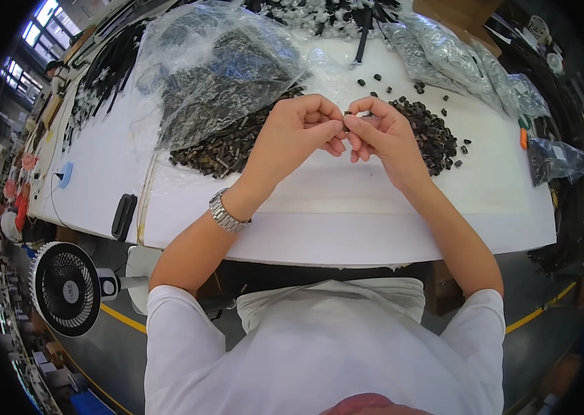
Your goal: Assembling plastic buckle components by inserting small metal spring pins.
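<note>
Both my hands meet above the white table [347,187], fingertips nearly touching. Between them is a small dark piece [347,123], mostly covered by the fingers. My left hand [300,131] pinches at it with thumb and forefinger, and my right hand [383,135] pinches from the other side. Its exact kind is too small to make out. Left of my left hand spreads a large heap of small dark brown pieces [202,155], partly under a clear plastic bag [230,76]. Just right of my right hand lies a smaller pile of dark, short pieces [434,138].
Filled clear bags [444,55] lie at the far right, with an orange-handled tool [523,138] near a smaller bag [558,160]. Black strips [109,72] lie at the far left. A black case [124,216] rests by the front edge; a fan [65,289] stands below left.
</note>
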{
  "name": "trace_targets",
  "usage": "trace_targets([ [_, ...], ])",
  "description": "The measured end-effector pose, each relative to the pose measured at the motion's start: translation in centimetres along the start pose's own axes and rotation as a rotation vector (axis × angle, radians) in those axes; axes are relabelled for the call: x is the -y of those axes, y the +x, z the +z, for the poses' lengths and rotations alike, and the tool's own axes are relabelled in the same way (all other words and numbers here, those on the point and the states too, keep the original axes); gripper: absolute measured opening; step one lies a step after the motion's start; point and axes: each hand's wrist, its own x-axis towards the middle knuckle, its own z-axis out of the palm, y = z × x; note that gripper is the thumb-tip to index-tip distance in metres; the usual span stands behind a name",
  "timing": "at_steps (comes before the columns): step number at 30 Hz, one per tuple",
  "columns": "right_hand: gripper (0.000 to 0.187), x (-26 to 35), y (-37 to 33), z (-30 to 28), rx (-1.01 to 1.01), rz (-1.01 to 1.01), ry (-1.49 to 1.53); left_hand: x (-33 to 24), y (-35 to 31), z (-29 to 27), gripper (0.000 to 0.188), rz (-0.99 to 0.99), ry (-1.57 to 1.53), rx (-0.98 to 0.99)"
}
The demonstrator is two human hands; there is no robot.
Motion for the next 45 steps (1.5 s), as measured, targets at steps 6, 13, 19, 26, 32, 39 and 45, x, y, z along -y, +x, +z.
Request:
trace_targets([
  [6, 0.019, -0.5, -0.2, 0.0, 0.039, 0.046, 0.112, -0.2, 0.1, -0.4, 0.018, -0.124, -0.043, 0.059],
  [13, 0.018, -0.9, -0.3, -0.6, 0.105, 0.013, 0.016, -0.3, 0.3, -0.2, 0.019, -0.220, -0.079, 0.110],
  [19, 0.016, -1.7, -0.3, 1.1, -0.001, -0.001, -0.023, 0.0, -0.1, 0.2, 0.011, -0.223, 0.089, -0.062],
  [26, 0.019, -0.5, -1.5, 2.0, -0.174, -0.142, -0.503, 0.9, -0.6, 2.2, 0.010, 0.041, 0.501, -0.199],
  [32, 0.018, -0.6, -1.8, 1.4, -0.225, -0.217, -0.662, 1.0, -0.6, 3.4, 0.008, 0.240, 0.785, -0.225],
  [39, 0.025, -0.1, -1.4, 1.4, -0.076, 0.090, 0.035, 0.7, -1.1, 3.2, 0.011, 0.478, 1.008, -0.255],
  [45, 0.025, -1.8, -0.8, 1.7, -0.071, 0.124, 0.224, 1.1, -1.4, 2.4, 0.008, 0.492, 1.061, -0.271],
])
